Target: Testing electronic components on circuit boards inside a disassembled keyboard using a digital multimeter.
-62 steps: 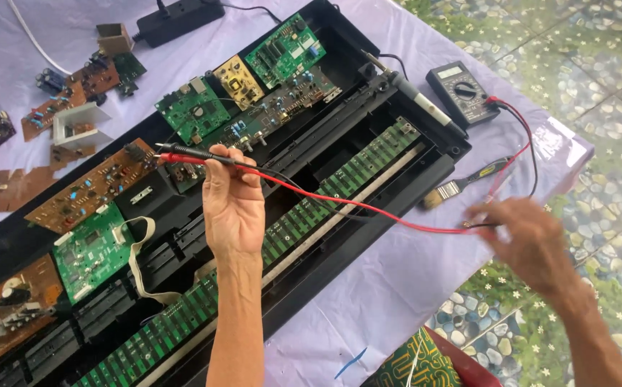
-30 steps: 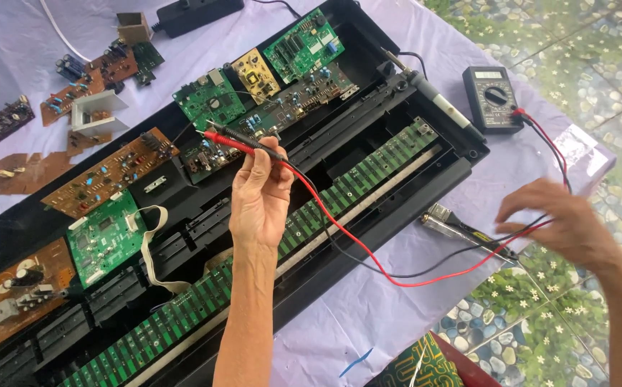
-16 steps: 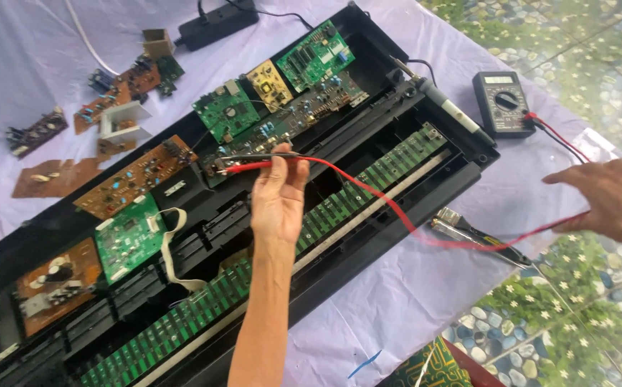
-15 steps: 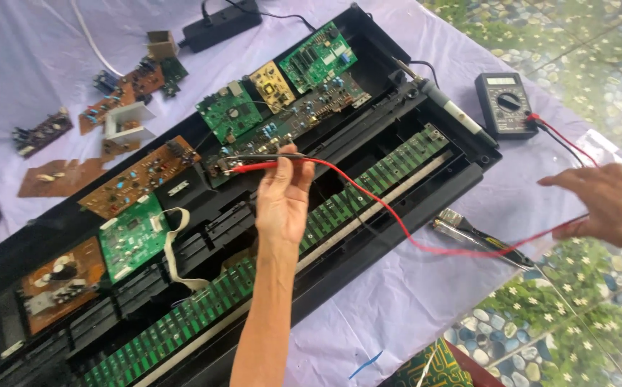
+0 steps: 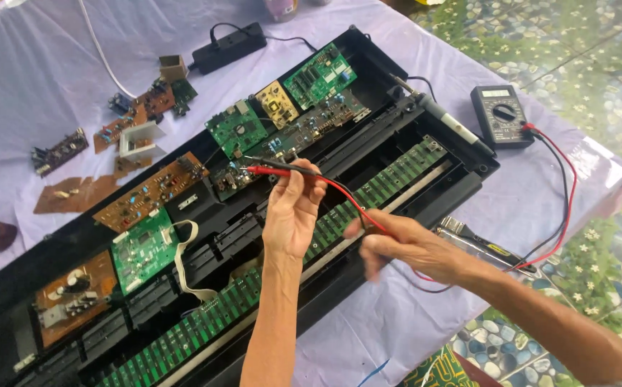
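Change: right hand (image 5: 404, 247) has come in from the table edge to the red lead (image 5: 347, 201), just beside left hand (image 5: 291, 215).
Right fingers: blurred, curled around the lead, apparently to take up slack.
Left fingers: pinched on red and black probes (image 5: 282, 169), tips aimed at the boards.
Chassis: open black case (image 5: 468, 154) keeps boards reachable.
Multimeter (image 5: 500, 116): far right, leads trailing.

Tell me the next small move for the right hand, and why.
Probably slide the right hand along the red lead to tidy its slack: the left hand holds both probes over the boards, and the wire loops loosely across the open case.
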